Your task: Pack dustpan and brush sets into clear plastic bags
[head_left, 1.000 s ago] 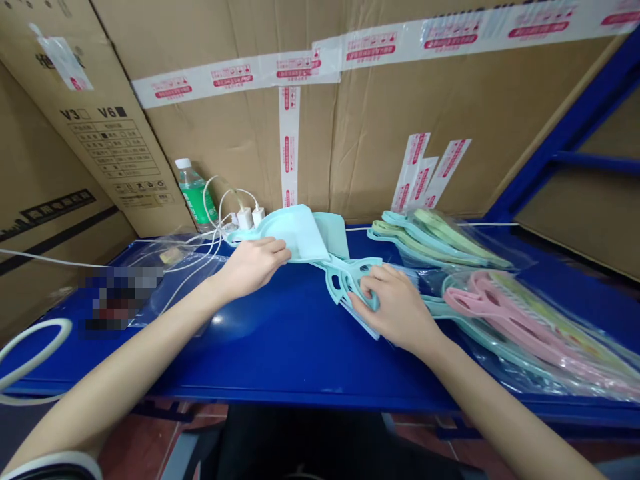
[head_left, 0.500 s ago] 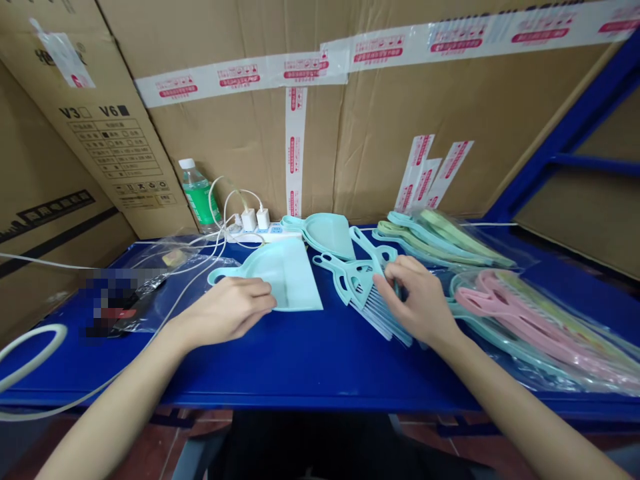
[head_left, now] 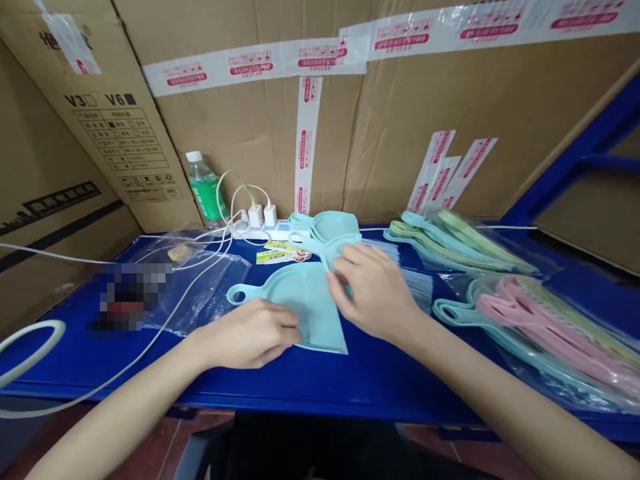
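Fingers of the left hand (head_left: 260, 330): bent round the near side of a turquoise dustpan (head_left: 320, 300), grasping it; those of the right hand (head_left: 373, 290): curled over a turquoise brush (head_left: 325, 248), also grasping, though whether on one brush or two, impossible to tell. Largest, upright at the back: cardboard (head_left: 240, 120), then a blue table (head_left: 280, 387) in front. At right, already in clear plastic: a long pack (head_left: 560, 333) with pink and turquoise pieces and, behind it, a smaller pack (head_left: 450, 243) of green and blue ones. At centre, not in plastic: the held dustpan, handle leftward, over or on the table, and, near the cardboard, further turquoise dustpans (head_left: 335, 227), apparently stacked. Held brush and dustpan apart, not nested; by judgement, only partway: packs finished at right, loose pieces remaining at centre. At left: loose plastic (head_left: 200, 293) and, farther back, a bottle (head_left: 206, 193). Smaller: a white power strip (head_left: 283, 227). Smallest: printed cards (head_left: 275, 255), between strip and held dustpan, outside any pack.
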`<state>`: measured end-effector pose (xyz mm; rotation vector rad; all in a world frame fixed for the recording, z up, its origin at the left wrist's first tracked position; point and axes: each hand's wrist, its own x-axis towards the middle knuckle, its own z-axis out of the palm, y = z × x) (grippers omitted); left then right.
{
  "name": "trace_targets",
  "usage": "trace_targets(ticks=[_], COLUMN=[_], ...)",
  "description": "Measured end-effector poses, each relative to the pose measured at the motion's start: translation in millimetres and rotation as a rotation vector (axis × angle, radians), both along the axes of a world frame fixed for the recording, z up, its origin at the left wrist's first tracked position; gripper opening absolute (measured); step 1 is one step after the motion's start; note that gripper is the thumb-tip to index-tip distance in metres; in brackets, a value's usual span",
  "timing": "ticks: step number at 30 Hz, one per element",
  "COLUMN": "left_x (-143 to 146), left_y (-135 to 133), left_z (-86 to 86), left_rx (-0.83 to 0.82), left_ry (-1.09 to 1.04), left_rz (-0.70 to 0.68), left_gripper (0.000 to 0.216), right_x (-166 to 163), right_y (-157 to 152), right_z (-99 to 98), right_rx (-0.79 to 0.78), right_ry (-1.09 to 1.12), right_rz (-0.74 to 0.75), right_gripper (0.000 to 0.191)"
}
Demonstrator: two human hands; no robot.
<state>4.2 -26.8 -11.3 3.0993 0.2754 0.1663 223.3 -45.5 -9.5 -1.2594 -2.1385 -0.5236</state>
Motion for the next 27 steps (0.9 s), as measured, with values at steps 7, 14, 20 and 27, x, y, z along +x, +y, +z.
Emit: trace_targets(ticks=[7, 14, 20, 27], left_x=[5.1, 5.4, -7.9, -27.7], left_y=[-4.3, -9.5, 3.1, 32.5], left_z=[-3.4, -5.7, 7.5, 11.3], left_rx=[0.038, -0.003, 0.031, 0.061], left_ry=[-0.002, -0.072, -0.337, 0.078], left_rz=[-0.042, -0.022, 0.307, 0.808], left_gripper=[0.030, 0.032, 0.036, 0.042], right_x=[-25.1, -33.1, -38.3, -40.2], right_y=[3.1, -9.3, -13.4, -14.5], right_z=[-19.9, -32.4, -34.3, -36.8], right_rx=[-0.259, -0.412, -0.423, -0.398], right_ry=[-0.091, -0.110, -0.090, -0.062], right_rz=[0.010, 0.051, 0.089, 0.129], right_gripper=[0.025, 0.022, 0.026, 0.028])
